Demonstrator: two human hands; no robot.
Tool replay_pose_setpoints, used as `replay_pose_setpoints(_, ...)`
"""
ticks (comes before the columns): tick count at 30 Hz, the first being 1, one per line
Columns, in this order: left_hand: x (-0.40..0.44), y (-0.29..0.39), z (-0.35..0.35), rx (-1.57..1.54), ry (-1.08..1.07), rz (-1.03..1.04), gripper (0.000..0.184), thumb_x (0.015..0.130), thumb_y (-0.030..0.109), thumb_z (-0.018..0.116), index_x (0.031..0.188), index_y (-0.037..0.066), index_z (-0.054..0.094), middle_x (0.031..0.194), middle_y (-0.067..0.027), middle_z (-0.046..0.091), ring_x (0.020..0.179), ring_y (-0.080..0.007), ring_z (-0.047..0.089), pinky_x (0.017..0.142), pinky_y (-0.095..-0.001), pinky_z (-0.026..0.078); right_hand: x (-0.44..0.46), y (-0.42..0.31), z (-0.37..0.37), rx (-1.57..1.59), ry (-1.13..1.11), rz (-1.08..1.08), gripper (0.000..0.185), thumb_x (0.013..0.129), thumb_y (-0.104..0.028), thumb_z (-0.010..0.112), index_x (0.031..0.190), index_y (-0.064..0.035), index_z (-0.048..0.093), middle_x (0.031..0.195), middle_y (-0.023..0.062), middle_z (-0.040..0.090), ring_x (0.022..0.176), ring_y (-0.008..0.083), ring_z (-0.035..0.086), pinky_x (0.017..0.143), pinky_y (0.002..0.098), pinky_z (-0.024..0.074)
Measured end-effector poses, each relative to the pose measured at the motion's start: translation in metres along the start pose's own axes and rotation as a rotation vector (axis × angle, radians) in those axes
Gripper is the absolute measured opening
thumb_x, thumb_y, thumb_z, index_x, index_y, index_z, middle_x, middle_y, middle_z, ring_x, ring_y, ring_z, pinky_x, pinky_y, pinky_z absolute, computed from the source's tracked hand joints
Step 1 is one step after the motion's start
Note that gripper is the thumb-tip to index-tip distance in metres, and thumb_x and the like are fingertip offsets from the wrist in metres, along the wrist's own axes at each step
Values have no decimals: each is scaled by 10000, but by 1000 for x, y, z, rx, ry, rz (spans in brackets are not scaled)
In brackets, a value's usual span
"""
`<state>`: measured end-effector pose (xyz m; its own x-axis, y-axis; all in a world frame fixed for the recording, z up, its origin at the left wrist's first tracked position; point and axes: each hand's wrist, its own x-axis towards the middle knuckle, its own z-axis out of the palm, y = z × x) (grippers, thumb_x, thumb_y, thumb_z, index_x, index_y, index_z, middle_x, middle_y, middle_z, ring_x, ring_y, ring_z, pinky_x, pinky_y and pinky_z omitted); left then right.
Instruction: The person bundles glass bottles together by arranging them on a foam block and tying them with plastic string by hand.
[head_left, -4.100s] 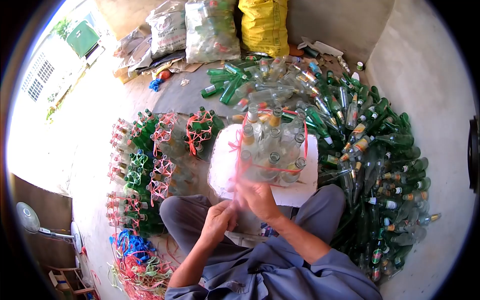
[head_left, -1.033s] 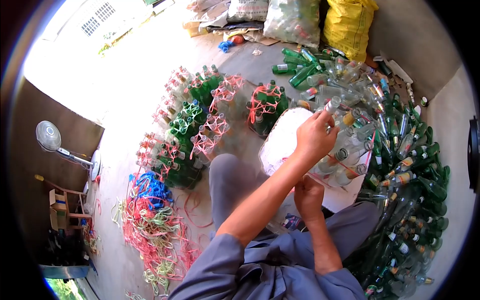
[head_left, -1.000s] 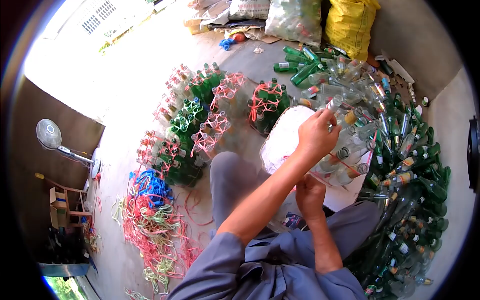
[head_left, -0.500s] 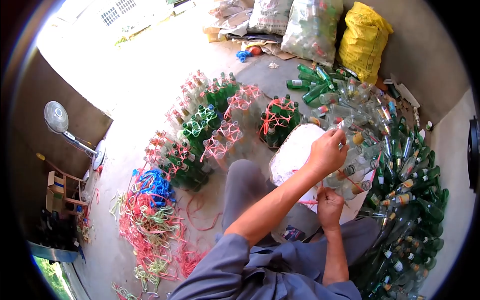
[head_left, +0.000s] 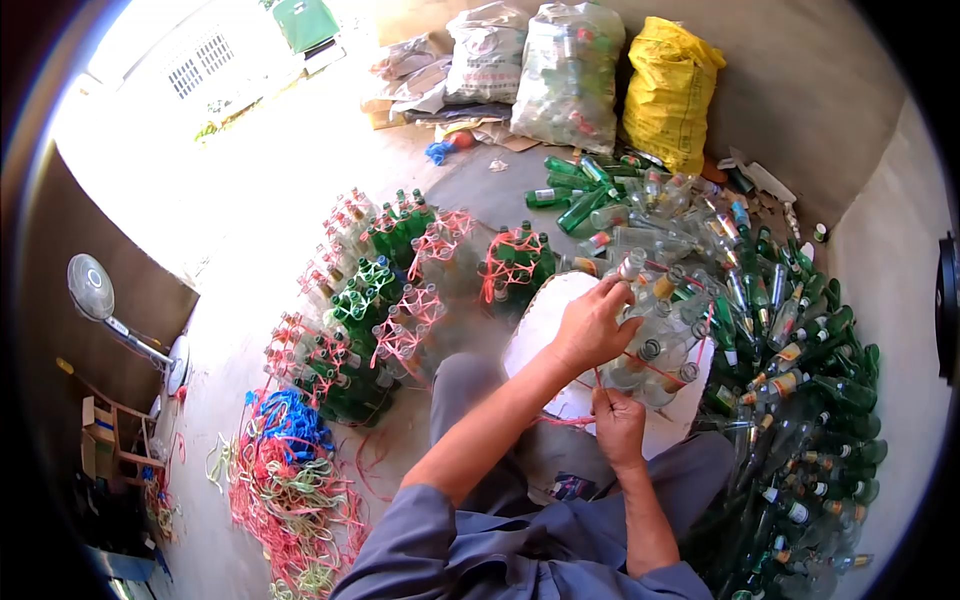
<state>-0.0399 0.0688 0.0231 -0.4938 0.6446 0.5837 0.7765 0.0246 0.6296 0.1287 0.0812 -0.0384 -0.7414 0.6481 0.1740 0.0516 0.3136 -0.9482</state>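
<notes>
A cluster of clear glass bottles (head_left: 648, 350) stands on a white board (head_left: 543, 335), with red string (head_left: 710, 318) around it. My left hand (head_left: 595, 322) is at the near-left bottle necks, fingers bent; the fingertips are partly hidden, so what they grip is unclear. Just below and to the right, my right hand (head_left: 618, 425) is closed on the red string, close to the board's front edge. A strand runs up from that fist toward the bottles, and a loose length lies to its left.
Tied bottle bundles (head_left: 350, 300) stand to the left, with a string heap (head_left: 290, 500) nearer me. Loose bottles (head_left: 800, 400) cover the floor at right. Full sacks (head_left: 570, 75) and a yellow sack (head_left: 668, 95) line the back. A fan (head_left: 92, 287) stands far left.
Since the earliest frame my left hand has gone up to the bottle necks, its arm now reaching across. The right hand stays low with the string. The camera view has turned and shifted.
</notes>
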Motion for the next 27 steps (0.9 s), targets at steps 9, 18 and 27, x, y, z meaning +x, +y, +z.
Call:
replay_pose_setpoints(9, 0, -2, -9, -10, -82, 42, 352, 742, 101, 801, 1035, 36, 618, 1195, -187, 654, 1034, -381, 663, 850, -423, 556, 3, -7, -10, 65, 3, 17, 357, 985, -157, 634, 681, 20, 571, 558, 27, 485, 565, 69, 405, 518, 320, 382)
replay_pose_setpoints(18, -10, -1, -15, 120, -142, -107, 734, 826, 222, 762, 1468, 109, 423, 1296, -172, 640, 1060, -364, 680, 876, -440, 555, 6, -8, -10, 93, 24, 8, 351, 934, -177, 642, 673, 43, 557, 569, 218, 477, 481, 209, 424, 506, 423, 374)
replay_pose_setpoints(27, -11, 12, -13, 341, -234, -391, 560, 910, 352, 681, 1381, 102, 509, 1054, -186, 723, 971, -382, 706, 816, -472, 545, 3, -37, -9, 21, 25, -203, 262, 972, -109, 596, 759, 42, 610, 601, 155, 632, 504, 224, 684, 468, 362, 547)
